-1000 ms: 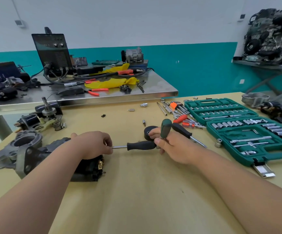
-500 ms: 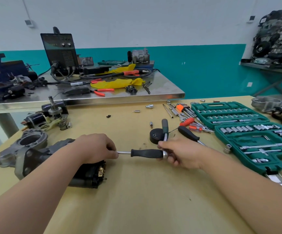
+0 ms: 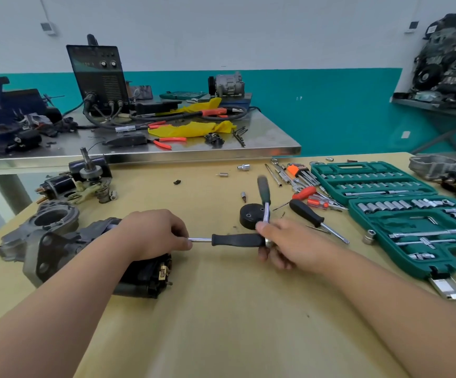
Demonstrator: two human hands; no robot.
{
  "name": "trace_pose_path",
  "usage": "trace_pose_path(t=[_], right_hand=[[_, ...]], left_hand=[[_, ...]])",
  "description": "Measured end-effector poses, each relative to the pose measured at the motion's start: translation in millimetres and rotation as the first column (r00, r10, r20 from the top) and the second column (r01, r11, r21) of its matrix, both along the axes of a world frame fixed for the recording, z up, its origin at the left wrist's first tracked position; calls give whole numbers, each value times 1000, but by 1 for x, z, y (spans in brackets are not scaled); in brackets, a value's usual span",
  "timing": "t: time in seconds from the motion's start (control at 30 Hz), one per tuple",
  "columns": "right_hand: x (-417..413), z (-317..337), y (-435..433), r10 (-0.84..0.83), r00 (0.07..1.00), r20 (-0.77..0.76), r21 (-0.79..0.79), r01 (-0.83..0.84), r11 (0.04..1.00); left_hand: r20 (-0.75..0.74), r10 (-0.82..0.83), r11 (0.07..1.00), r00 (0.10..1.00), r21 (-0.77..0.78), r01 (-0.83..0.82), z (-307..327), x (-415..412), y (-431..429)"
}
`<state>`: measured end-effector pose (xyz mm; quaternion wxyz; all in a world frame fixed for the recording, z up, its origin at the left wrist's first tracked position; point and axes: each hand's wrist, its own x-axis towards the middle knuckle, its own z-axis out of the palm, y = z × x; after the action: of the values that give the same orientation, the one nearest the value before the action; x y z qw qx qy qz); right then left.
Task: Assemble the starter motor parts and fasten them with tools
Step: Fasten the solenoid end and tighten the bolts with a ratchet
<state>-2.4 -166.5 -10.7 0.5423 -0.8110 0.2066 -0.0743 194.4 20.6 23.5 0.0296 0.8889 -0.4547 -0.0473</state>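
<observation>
Weight suggests holding the dark cast-metal starter motor (image 3: 49, 249) by its housing (heavy, rigid); it lies on the tan table (image 3: 221, 317) under the left hand (image 3: 155, 236), which pinches the shaft of the black-handled driver (image 3: 237, 239); the right hand (image 3: 289, 241) grips the green-handled ratchet (image 3: 264, 192).

Ratchet (image 3: 264, 190): green handle swung out of the right hand (image 3: 289, 242), now blurred, leaning away above the black disc (image 3: 250, 216). Right hand: grip moved down to the ratchet head at the driver (image 3: 237, 240) end.

Two hands (image 3: 154, 236) (image 3: 296, 245), two black-handled drivers (image 3: 237, 240) (image 3: 306, 212), one green-handled ratchet (image 3: 264, 190).
</observation>
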Motion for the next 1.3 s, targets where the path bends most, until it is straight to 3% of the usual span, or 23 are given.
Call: trace_pose_path(t=[0.07, 0.13, 0.17, 0.2, 0.27, 0.3, 0.37, 0.43, 0.47, 0.5, 0.53, 0.6, 0.63, 0.7, 0.73, 0.8, 0.83, 0.87, 0.9, 1.0, 1.03, 1.1, 1.3], right_hand=[[-8, 1, -9, 130, 991, -19, -440, -125, 889], [-12, -1, -13, 208, 974, -95, -755, -206, 622], [-10, -4, -11, 191, 977, -95, -779, -192, 596], [-9, -2, -5, 146, 988, -53, -704, -140, 696], [-6, -2, 0, 38, 999, 16, -315, -31, 949], [-5, 0, 1, 20, 1000, -16, -205, -22, 978], [-9, 1, 3, 94, 994, -61, -306, -108, 946], [-13, 2, -1, 135, 975, -179, -696, -222, 683], [-13, -1, -3, 140, 964, -226, -817, -266, 511], [-11, -5, -2, 120, 961, -250, -846, -277, 455], [-8, -6, 1, 89, 970, -226, -804, -238, 545], [-2, -5, 9, 58, 992, -116, -440, -104, 892], [2, -5, 8, 8, 998, -65, -263, -25, 965], [2, -1, 5, 16, 994, -111, -257, -44, 965], [-1, 2, 3, 84, 985, -152, -435, -143, 889], [-5, 4, -4, 99, 929, -357, -781, -355, 513], [-7, 3, -4, 73, 915, -396, -847, -395, 357], [-8, 0, -3, 53, 914, -402, -869, -399, 292], [-7, -2, -1, 47, 922, -383, -869, -378, 319], [-1, -4, 4, 45, 974, -224, -554, -165, 816], [1, -3, 3, 12, 981, -193, -431, -95, 897], [2, -3, 1, -11, 979, -202, -433, -79, 898], [-5, -8, 2, 102, 967, -232, -628, -229, 744]], left_hand=[[-7, 2, 1000, 1000, -2, -2, 1, 1, 1], [-10, -2, 1000, 1000, 11, 2, 1, 1, 0], [-8, -2, 1000, 1000, 15, 2, 1, 1, 0], [-3, 0, 1000, 1000, 17, 0, 0, 1, 1], [8, 4, 1000, 1000, 12, -4, 0, 1, 2], [11, 6, 1000, 1000, 9, -6, 0, 1, 3], [8, 13, 1000, 1000, 9, -13, 0, 0, 4], [1, 24, 1000, 1000, 2, -24, 0, 1, 4], [-3, 32, 999, 999, -4, -33, 0, 1, 3], [-6, 43, 999, 999, -9, -43, 1, 1, 3], [-5, 53, 999, 999, -12, -53, 1, 1, 2], [0, 66, 998, 998, -12, -66, 1, 1, 2], [1, 71, 997, 998, -11, -71, 1, 2, 2], [-1, 75, 997, 997, -1, -75, 1, 1, 3], [-3, 77, 997, 997, 1, -77, 1, 0, 2], [-16, 83, 996, 996, -18, -83, 1, 0, 3], [-23, 85, 996, 996, -33, -85, 2, 0, 3], [-27, 84, 995, 996, -42, -85, 2, 0, 4], [-25, 82, 996, 996, -41, -83, 2, 0, 4], [-18, 76, 997, 997, -8, -76, 2, -1, 6], [-17, 71, 997, 997, 1, -71, 2, -1, 6], [-24, 59, 998, 998, 11, -58, 2, -1, 6], [-52, 38, 998, 998, 45, -36, -2, 6, 1]])
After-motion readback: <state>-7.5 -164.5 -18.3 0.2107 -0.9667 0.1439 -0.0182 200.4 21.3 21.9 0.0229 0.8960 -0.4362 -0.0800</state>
